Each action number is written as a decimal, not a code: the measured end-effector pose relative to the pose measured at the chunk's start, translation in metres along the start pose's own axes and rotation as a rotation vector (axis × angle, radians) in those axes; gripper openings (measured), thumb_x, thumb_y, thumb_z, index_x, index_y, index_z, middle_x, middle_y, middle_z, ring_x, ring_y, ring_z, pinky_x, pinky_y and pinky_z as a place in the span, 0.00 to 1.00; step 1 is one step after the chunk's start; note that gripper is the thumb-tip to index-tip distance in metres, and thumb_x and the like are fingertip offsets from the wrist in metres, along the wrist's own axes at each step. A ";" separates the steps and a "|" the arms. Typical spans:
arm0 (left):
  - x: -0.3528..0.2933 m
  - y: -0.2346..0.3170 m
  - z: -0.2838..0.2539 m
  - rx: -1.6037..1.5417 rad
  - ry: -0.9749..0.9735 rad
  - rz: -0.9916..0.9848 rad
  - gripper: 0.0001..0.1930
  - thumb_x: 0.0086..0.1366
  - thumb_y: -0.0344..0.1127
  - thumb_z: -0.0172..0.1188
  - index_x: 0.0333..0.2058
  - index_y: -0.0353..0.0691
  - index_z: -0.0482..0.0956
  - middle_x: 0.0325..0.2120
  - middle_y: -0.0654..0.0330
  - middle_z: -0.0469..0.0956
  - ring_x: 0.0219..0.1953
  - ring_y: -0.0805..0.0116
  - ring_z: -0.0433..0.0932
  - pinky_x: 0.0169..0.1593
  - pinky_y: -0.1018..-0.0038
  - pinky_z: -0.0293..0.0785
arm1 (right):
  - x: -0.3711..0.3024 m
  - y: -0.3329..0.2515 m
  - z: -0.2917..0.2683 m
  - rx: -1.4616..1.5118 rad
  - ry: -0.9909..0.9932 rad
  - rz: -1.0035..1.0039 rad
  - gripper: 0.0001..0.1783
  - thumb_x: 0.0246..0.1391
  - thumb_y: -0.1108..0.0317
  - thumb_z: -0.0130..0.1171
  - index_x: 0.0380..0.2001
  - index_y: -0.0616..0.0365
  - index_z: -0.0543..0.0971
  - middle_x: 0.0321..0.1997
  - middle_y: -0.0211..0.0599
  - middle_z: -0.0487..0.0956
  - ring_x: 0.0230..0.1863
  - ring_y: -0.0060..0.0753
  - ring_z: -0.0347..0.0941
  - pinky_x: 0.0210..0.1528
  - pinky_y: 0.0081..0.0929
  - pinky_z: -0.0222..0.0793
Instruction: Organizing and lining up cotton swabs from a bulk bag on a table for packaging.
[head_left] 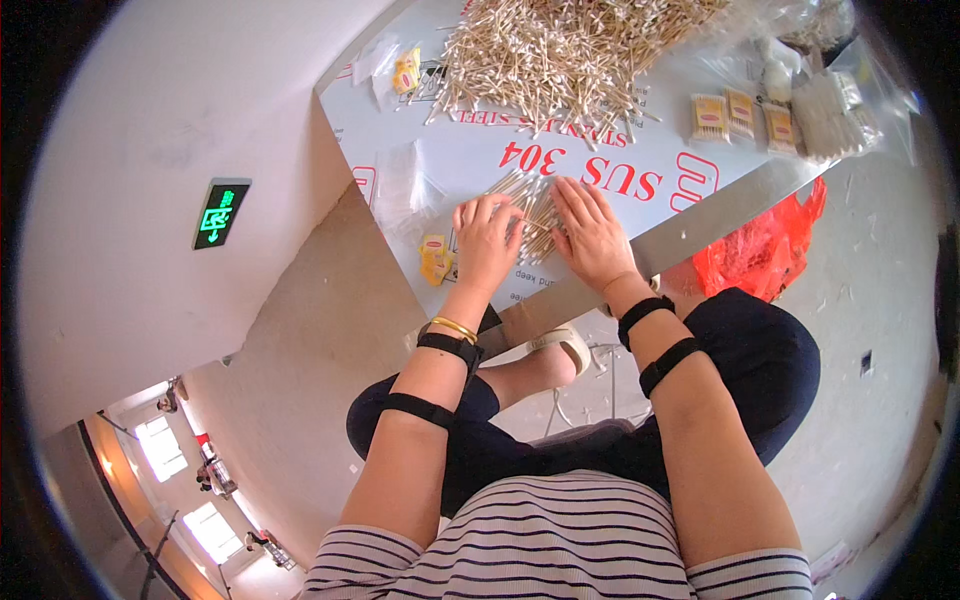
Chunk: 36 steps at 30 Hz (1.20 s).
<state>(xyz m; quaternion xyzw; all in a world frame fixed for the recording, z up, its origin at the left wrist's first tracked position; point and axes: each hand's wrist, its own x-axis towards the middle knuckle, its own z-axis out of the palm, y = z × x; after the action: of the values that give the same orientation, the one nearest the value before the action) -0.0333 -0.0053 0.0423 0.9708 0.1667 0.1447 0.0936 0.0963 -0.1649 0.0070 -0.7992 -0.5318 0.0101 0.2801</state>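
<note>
A small loose layer of cotton swabs [537, 212] lies on the table between my hands, most of the sticks roughly side by side. My right hand [593, 236] rests over the right side of these swabs, its fingers stretched out flat. At their left side is my left hand [487, 238], with bent fingers and the thumb and fingertips closed on what looks like a swab from the layer. Beyond both hands spreads a large heap of cotton swabs [560, 60]. Left of my left hand lie clear plastic bags [405, 185] and yellow paper labels [434, 260].
The table [450, 150] has a film-covered top and a bare metal front edge [740, 215]. Packed swab bags [710, 117] sit at the far right, beside a large clear bag [835, 110]. More yellow labels [406, 72] lie far left. A red plastic bag [770, 250] is below the right edge.
</note>
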 end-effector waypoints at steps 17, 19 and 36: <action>0.004 -0.006 0.009 -0.012 0.065 -0.153 0.07 0.54 0.35 0.71 0.29 0.51 0.80 0.44 0.68 0.79 0.52 0.62 0.74 0.57 0.61 0.61 | -0.001 0.001 -0.002 -0.017 -0.034 0.010 0.35 0.61 0.58 0.55 0.68 0.65 0.67 0.75 0.43 0.64 0.77 0.40 0.56 0.80 0.41 0.45; 0.005 -0.006 0.011 -0.013 0.076 -0.222 0.07 0.54 0.35 0.71 0.28 0.51 0.81 0.43 0.68 0.78 0.51 0.61 0.74 0.57 0.60 0.61 | -0.001 0.001 -0.003 -0.018 -0.026 0.009 0.36 0.61 0.58 0.56 0.69 0.63 0.66 0.74 0.42 0.64 0.76 0.40 0.56 0.80 0.41 0.46; 0.013 -0.002 0.007 0.030 0.093 -0.195 0.07 0.53 0.38 0.72 0.28 0.53 0.81 0.39 0.67 0.76 0.49 0.59 0.73 0.57 0.58 0.62 | -0.001 0.001 -0.002 -0.004 -0.002 -0.005 0.35 0.59 0.59 0.57 0.67 0.65 0.68 0.74 0.43 0.65 0.76 0.41 0.57 0.80 0.43 0.47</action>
<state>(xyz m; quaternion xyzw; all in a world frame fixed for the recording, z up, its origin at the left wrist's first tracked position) -0.0201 -0.0003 0.0386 0.9435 0.2666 0.1776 0.0850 0.0976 -0.1668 0.0082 -0.7985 -0.5339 0.0092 0.2779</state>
